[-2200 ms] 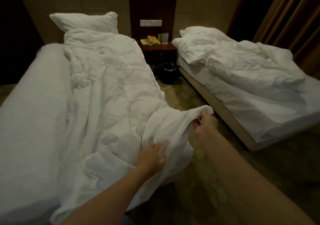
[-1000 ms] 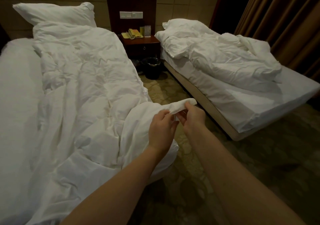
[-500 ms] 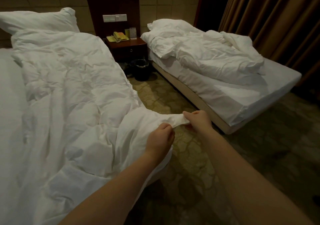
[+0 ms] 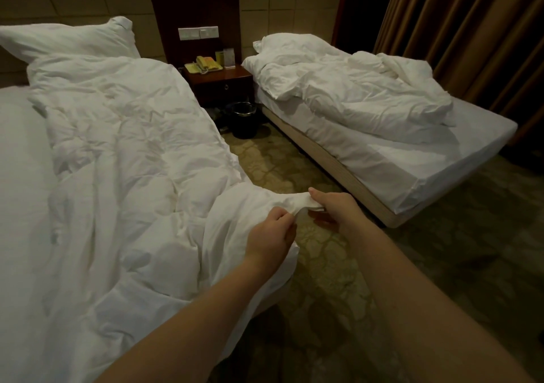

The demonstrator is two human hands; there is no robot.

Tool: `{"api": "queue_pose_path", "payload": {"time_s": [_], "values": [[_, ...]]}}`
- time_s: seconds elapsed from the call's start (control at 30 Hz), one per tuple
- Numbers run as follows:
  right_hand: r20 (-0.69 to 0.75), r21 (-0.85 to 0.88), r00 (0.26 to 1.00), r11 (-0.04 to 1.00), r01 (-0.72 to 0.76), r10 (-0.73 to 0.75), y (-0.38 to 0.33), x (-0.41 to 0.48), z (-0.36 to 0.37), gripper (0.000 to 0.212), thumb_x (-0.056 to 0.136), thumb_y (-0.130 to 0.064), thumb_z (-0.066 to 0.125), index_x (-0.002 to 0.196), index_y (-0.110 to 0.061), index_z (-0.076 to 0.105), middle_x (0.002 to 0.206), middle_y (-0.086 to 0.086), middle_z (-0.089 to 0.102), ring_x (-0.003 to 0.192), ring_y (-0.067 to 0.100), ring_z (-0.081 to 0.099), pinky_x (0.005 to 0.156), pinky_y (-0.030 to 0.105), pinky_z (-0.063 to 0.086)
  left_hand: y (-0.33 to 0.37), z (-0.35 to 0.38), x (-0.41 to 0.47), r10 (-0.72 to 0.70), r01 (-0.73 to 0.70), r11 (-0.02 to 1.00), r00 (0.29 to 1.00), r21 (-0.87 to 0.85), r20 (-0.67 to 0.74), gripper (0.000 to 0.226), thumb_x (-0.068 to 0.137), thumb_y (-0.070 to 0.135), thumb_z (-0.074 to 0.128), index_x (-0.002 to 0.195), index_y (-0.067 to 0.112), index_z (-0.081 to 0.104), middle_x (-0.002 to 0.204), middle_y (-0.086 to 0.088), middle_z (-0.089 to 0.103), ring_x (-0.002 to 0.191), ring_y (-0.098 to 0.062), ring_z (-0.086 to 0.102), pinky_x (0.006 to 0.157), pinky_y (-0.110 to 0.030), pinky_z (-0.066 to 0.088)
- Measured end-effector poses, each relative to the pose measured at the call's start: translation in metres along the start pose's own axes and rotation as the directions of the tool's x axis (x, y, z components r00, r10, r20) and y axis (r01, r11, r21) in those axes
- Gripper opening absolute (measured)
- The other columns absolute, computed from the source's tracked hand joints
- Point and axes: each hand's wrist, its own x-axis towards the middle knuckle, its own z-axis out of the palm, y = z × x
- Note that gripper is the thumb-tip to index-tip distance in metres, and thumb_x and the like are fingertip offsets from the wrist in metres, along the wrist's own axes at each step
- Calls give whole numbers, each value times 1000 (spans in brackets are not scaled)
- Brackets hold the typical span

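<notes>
1. The left hand (image 4: 269, 232) pinches the white duvet (image 4: 132, 153) near its corner.
2. The right hand (image 4: 334, 207) pinches the twisted corner tip, held over the carpet.
3. Farther left, the crumpled, creased duvet sprawls across the near bed up to the pillow (image 4: 67, 39).

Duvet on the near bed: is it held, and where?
Yes, the duvet is held by its pulled-out corner: right hand pinches the tip, left hand grips just behind.
</notes>
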Motion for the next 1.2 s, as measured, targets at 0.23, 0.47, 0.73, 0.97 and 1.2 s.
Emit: {"api": "queue_pose_path", "payload": {"time_s": [0.23,0.47,0.73,0.97,1.2], "values": [[-50,-133,992,985,112,-119,-13,1,6,22,89,-23,65,104,-7,61,103,9,62,77,15,58,52,20,44,2,-8,0,51,-55,997,995,53,81,17,95,18,53,100,8,65,100,-5,61,71,-20,58,60,-28,48],[15,-244,991,960,136,-136,-20,4,1,42,81,-30,75,113,-4,63,102,11,65,81,19,64,60,23,53,5,1,-9,144,-152,982,987,110,72,9,81,15,66,89,11,67,81,-5,63,54,-16,57,42,-28,51],[-37,-245,992,963,108,-120,-15,4,-10,46,94,-35,58,119,4,59,115,19,62,101,28,63,83,34,55,19,5,5,86,-92,988,995,120,56,8,88,17,61,89,9,64,88,-5,61,62,-12,50,49,-23,39],[-42,-219,978,957,190,-204,-5,3,-33,25,80,-30,76,78,-8,64,82,9,65,67,13,60,56,21,47,22,10,8,182,-179,977,983,117,-12,24,86,22,48,73,10,64,70,-3,61,50,-14,54,43,-20,38],[-60,-295,946,911,287,-318,-1,0,-35,30,83,-29,73,65,-12,55,68,1,58,61,9,55,51,16,40,24,10,11,167,-171,981,985,94,51,14,74,5,77,73,8,64,69,-6,61,49,-17,54,44,-21,38]]}}
